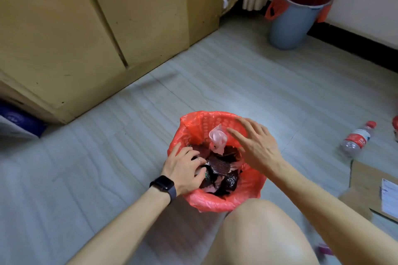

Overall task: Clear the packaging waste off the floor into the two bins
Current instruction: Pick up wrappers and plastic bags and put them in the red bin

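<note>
A bin with a red liner (193,122) stands on the floor just in front of my knee, filled with dark wrappers (219,166) and a pale pink bag (218,137) sticking up. My left hand (185,168), with a black watch on the wrist, reaches into the bin with its fingers curled down on the wrappers at the left rim. My right hand (254,144) hovers over the bin's right side, fingers spread and holding nothing. A second bin (295,17), grey-blue with a red liner, stands far back by the wall.
A clear plastic bottle (357,139) with a red label lies on the floor at right. Flattened cardboard (366,185) with a white label lies at the right edge. A tan wardrobe (97,28) fills the left; a blue-white box (19,122) sits at far left.
</note>
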{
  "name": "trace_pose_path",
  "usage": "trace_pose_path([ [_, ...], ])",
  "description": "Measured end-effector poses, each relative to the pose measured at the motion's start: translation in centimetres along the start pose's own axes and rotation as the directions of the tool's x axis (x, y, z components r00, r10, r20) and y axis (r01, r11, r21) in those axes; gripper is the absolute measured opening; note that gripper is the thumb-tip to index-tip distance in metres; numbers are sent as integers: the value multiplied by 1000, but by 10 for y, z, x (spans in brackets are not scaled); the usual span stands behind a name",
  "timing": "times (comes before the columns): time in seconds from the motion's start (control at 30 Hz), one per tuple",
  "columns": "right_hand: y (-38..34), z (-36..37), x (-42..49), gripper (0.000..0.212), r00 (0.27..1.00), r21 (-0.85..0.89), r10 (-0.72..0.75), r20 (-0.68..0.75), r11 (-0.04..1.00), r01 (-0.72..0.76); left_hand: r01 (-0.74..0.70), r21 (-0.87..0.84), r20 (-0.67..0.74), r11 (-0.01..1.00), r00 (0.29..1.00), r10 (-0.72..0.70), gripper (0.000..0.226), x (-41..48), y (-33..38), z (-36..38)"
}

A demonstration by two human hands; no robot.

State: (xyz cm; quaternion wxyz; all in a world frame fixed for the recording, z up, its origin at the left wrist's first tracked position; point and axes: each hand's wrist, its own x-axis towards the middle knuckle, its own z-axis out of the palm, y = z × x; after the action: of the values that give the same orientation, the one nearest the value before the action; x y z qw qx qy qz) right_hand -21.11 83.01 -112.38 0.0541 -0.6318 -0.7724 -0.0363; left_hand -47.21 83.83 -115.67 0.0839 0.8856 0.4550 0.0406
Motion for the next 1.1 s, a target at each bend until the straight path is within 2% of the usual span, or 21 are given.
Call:
trace_pose_path([
  [0.07, 0, -7, -30, 70, 975, 93, 224, 4, 970, -223, 44, -66, -69, 997, 996, -48, 31, -4, 2, 5],
  [0.13, -5, -3, -59, 75, 888, 238, 449, 96, 856, -459, 104, -121, -139, 987, 983, -120, 29, -4, 8, 9],
  [0.17, -9, -2, -71, 78, 826, 310, 538, 167, 767, -562, 122, -129, -163, 984, 976, -143, 27, 0, 14, 9],
  [0.27, -18, 2, -95, 74, 635, 479, 658, 405, 439, -760, 147, -124, -182, 981, 969, -168, 23, 12, 30, 11],
  [0.33, -22, -1, -97, 51, 555, 496, 691, 464, 316, -809, 140, -157, -191, 978, 967, -169, 27, 20, 34, 14],
  [0.4, -20, -5, -99, 32, 517, 479, 745, 421, 302, -824, 125, -167, -154, 978, 976, -151, 36, 29, 40, 13],
  [0.43, -19, -8, -100, 28, 506, 461, 763, 403, 308, -832, 119, -159, -122, 980, 983, -139, 41, 33, 43, 14],
  [0.53, -7, -12, -113, 29, 479, 415, 791, 382, 316, -853, 49, -112, -43, 992, 998, -55, 53, 48, 62, 15],
  [0.67, 18, -17, -152, 27, 435, 407, 837, 331, 289, -866, -54, 35, 47, 998, 998, 53, 64, 75, 110, 4],
  [0.77, 34, -21, -180, 24, 396, 387, 866, 305, 267, -883, -21, 51, 55, 998, 998, 18, 71, 103, 145, 2],
  [0.87, 44, -23, -203, 24, 351, 408, 893, 281, 220, -886, 10, -20, 53, 1000, 999, -9, 85, 123, 181, 7],
  [0.93, 51, -23, -216, 22, 318, 445, 913, 255, 181, -877, 20, -60, 1, 998, 1000, -20, 90, 133, 203, 14],
  [0.97, 54, -22, -223, 21, 302, 456, 922, 243, 166, -874, -25, -63, -62, 998, 998, 22, 93, 137, 215, 18],
  [1.03, 61, -19, -232, 20, 285, 472, 934, 217, 156, -868, -243, 58, -170, 968, 953, 249, 93, 147, 234, 28],
  [1.1, 65, -18, -234, 20, 289, 487, 937, 197, 162, -858, -419, 207, -83, 884, 893, 443, 88, 159, 248, 37],
])
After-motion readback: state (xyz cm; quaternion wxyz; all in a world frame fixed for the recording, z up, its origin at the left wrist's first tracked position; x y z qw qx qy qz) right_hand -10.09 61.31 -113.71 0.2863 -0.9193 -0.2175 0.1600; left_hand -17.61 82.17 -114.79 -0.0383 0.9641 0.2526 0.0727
